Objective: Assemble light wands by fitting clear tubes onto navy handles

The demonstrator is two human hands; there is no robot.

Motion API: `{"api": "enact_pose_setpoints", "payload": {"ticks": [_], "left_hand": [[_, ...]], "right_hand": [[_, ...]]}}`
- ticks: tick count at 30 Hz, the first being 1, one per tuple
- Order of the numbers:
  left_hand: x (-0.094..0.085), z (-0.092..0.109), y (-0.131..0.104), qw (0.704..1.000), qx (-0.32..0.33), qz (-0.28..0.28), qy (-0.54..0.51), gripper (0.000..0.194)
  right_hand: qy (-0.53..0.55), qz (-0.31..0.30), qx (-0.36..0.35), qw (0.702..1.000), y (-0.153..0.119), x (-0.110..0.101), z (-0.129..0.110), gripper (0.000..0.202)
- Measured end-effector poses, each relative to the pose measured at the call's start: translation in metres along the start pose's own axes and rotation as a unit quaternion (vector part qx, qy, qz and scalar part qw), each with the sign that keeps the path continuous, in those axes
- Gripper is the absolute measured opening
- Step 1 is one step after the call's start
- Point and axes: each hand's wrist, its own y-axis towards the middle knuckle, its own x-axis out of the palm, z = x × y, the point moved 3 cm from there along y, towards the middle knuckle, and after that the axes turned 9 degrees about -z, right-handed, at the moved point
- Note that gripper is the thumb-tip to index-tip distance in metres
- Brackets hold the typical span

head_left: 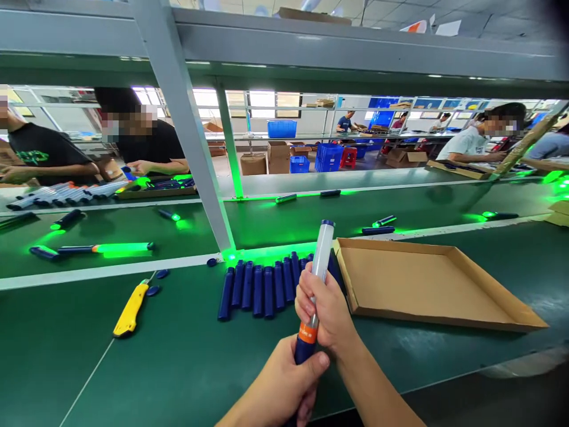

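Note:
Tilted slightly in front of me is a light stick (323,252) with a clear tube, a dark blue end cap, an orange band and a dark blue handle. My right hand (326,305) wraps round its clear tube. Lower down, my left hand (291,379) is closed round the blue handle, which its fingers partly hide. The tube is not glowing. Behind my hands, several dark blue handles (268,292) lie side by side on the green bench (186,356); my right hand covers some of the row.
A shallow cardboard tray (427,284) sits to the right. On the left lie a yellow utility knife (131,308) and small blue caps (153,290). Glowing sticks (124,247) rest on the belt beyond, past a metal post (186,118). Co-workers (146,136) sit across.

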Motion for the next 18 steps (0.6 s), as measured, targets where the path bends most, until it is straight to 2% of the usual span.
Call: {"api": "enact_pose_setpoints", "payload": {"ticks": [2, 4, 6, 8, 11, 14, 18], "left_hand": [[0.006, 0.003, 0.002, 0.998, 0.001, -0.036, -0.052, 0.056], [0.007, 0.004, 0.005, 0.998, -0.002, -0.041, -0.052, 0.061], [0.003, 0.001, 0.009, 1.0, -0.022, 0.016, 0.012, 0.059], [-0.004, 0.001, 0.012, 0.987, -0.04, 0.099, 0.117, 0.05], [-0.011, 0.01, 0.011, 0.944, 0.014, 0.192, 0.268, 0.027], [-0.013, 0.018, 0.009, 0.916, 0.041, 0.217, 0.335, 0.019], [-0.012, 0.018, 0.011, 0.929, 0.019, 0.188, 0.317, 0.022]], "right_hand": [[0.016, -0.014, 0.011, 1.0, -0.001, 0.0, -0.003, 0.029], [0.016, -0.01, 0.016, 1.0, -0.001, -0.003, -0.004, 0.03], [-0.009, 0.019, 0.009, 1.0, 0.0, -0.006, -0.002, 0.029], [-0.052, 0.063, -0.006, 0.997, 0.001, -0.01, 0.002, 0.029], [-0.104, 0.124, -0.037, 0.986, 0.0, -0.013, 0.007, 0.027], [-0.106, 0.133, -0.053, 0.984, 0.0, -0.014, 0.009, 0.026], [-0.091, 0.112, -0.043, 0.989, 0.0, -0.016, 0.008, 0.025]]}}
